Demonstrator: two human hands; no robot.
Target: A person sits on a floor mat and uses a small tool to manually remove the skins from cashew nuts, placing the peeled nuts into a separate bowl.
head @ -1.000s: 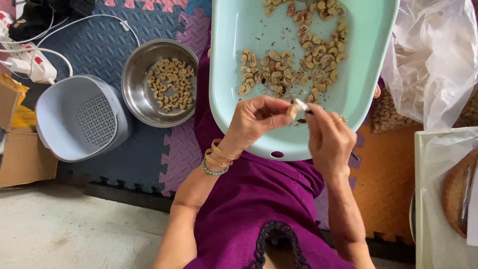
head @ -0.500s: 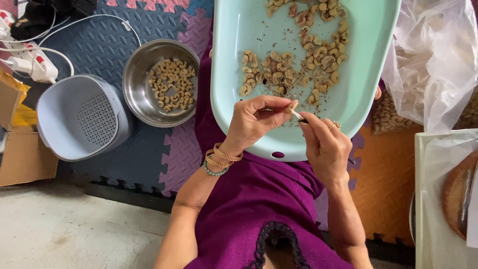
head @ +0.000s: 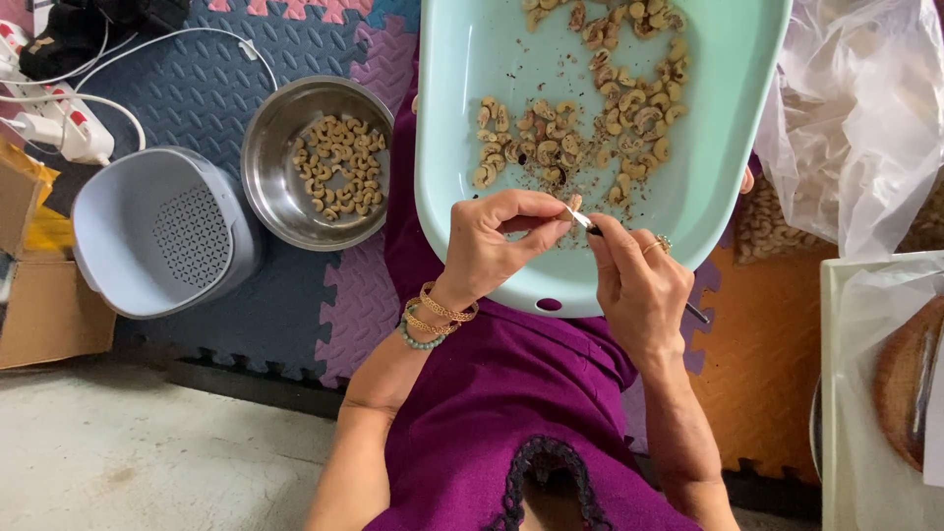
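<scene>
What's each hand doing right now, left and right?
Left hand: closed, pinching a cashew at its fingertips.
Right hand: closed around a small knife, blade tip against the cashew.

A brown cardboard box [head: 39, 315] sits at far left.

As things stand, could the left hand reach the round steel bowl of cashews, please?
Probably yes: the left hand is pinching a cashew over the mint tray, and the round steel bowl sits just beside it, nothing between.
</scene>
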